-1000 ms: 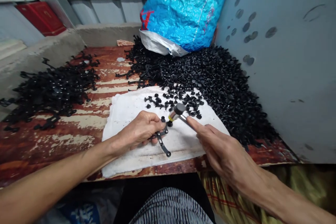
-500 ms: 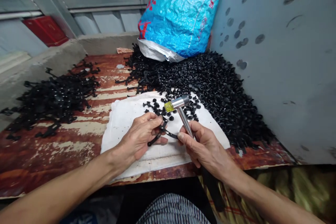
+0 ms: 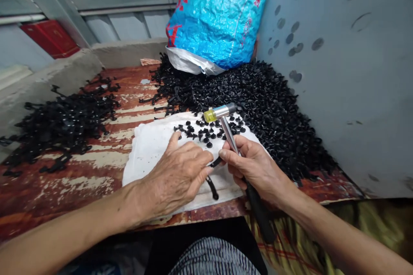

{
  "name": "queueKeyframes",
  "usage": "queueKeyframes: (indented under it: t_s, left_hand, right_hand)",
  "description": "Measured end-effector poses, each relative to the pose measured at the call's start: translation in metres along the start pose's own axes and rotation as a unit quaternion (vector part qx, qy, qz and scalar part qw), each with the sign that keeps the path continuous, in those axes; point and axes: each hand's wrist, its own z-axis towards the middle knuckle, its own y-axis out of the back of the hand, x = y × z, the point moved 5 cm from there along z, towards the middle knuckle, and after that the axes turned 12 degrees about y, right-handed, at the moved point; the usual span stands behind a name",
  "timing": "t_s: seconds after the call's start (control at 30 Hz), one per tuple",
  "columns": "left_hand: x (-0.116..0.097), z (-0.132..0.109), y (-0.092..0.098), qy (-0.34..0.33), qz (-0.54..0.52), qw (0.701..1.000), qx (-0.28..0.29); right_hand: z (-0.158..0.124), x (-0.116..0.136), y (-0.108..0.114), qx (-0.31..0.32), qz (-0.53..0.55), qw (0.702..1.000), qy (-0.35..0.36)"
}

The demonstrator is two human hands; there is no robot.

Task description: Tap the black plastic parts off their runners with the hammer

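left hand (image 3: 180,172): fingers bent down over black strip (image 3: 213,189), pinning it on white cloth (image 3: 148,146), centre of frame | strip: long axis near up-down, ends poke out just right of the fingertips | right hand (image 3: 254,167): clenched on hammer (image 3: 228,134) shaft, head over loose studs (image 3: 206,131) | left hand nearer to strip

Hammer (image 3: 229,135) over cloth (image 3: 151,150), sack (image 3: 219,13) behind pile (image 3: 274,107)

left hand (image 3: 180,174) palm down, right hand (image 3: 256,167) fisted
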Motion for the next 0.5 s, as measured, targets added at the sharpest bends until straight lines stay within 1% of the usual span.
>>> queueKeyframes:
  t_s: [0.07,0.13,0.2,0.3,0.37,0.5]
  left_hand:
    - [0.006,0.008,-0.007,0.034,-0.067,0.996,0.057]
    - [0.016,0.017,-0.013,0.087,-0.151,0.978,0.111]
    - [0.029,0.024,-0.018,0.143,-0.227,0.950,0.158]
    - [0.043,0.029,-0.025,0.202,-0.310,0.904,0.212]
    - [0.047,0.032,-0.027,0.222,-0.332,0.891,0.217]
    - [0.048,0.037,-0.026,0.246,-0.332,0.890,0.190]
  right_hand:
    - [0.001,-0.004,0.004,-0.012,0.015,1.000,-0.009]
    - [0.001,-0.007,0.012,-0.039,0.016,0.999,-0.008]
    - [-0.002,-0.009,0.021,-0.065,0.007,0.998,-0.001]
    - [-0.008,-0.014,0.029,-0.076,0.001,0.997,0.001]
    - [-0.011,-0.017,0.031,-0.076,0.008,0.997,-0.005]
    - [-0.014,-0.021,0.032,-0.073,0.017,0.997,-0.016]
